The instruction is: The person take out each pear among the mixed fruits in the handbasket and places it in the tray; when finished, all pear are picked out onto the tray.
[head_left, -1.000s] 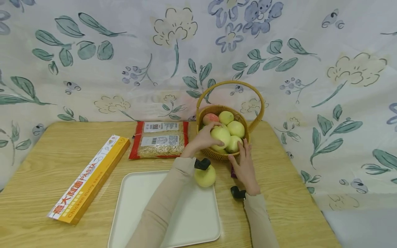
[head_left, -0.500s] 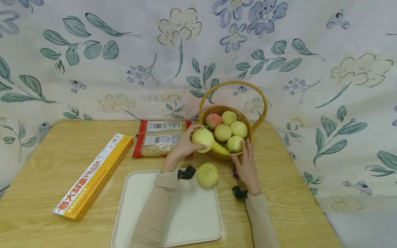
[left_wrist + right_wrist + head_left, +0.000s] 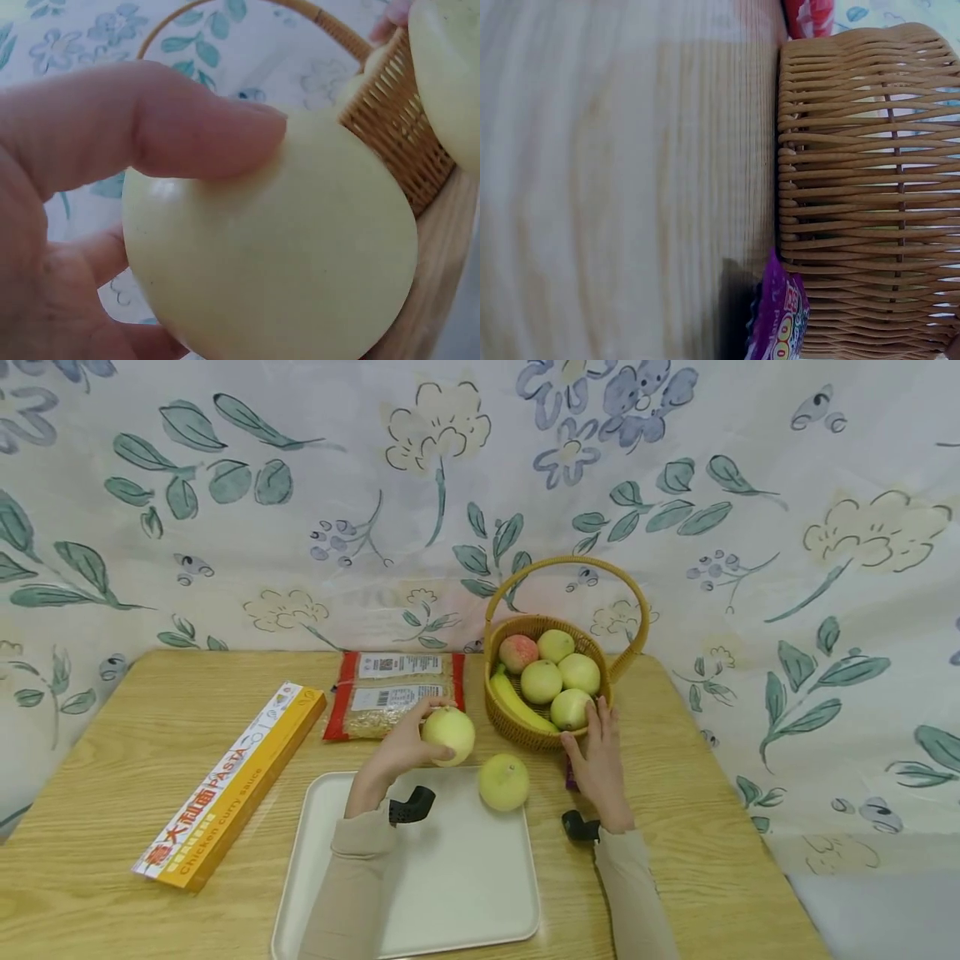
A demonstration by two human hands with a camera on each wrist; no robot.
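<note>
My left hand holds a round yellow-green fruit above the tray's far edge; the left wrist view shows the thumb pressed across the fruit's pale skin. On the white tray, at the far right corner, lies another yellow-green fruit. The fingers of my right hand rest at the front right rim of the wicker basket, close to one fruit inside. That basket holds several yellow-green fruits, a reddish peach-like fruit and a banana.
A red-edged clear bag of grain-like food lies left of the basket. Further left is a long pasta box. A small purple packet sits against the basket's base. Floral cloth hangs behind the wooden table.
The left hand has lifted a yellow-green fruit out of the basket and carried it left and nearer, over the tray. The banana is now uncovered. The right hand stays at the rim.
</note>
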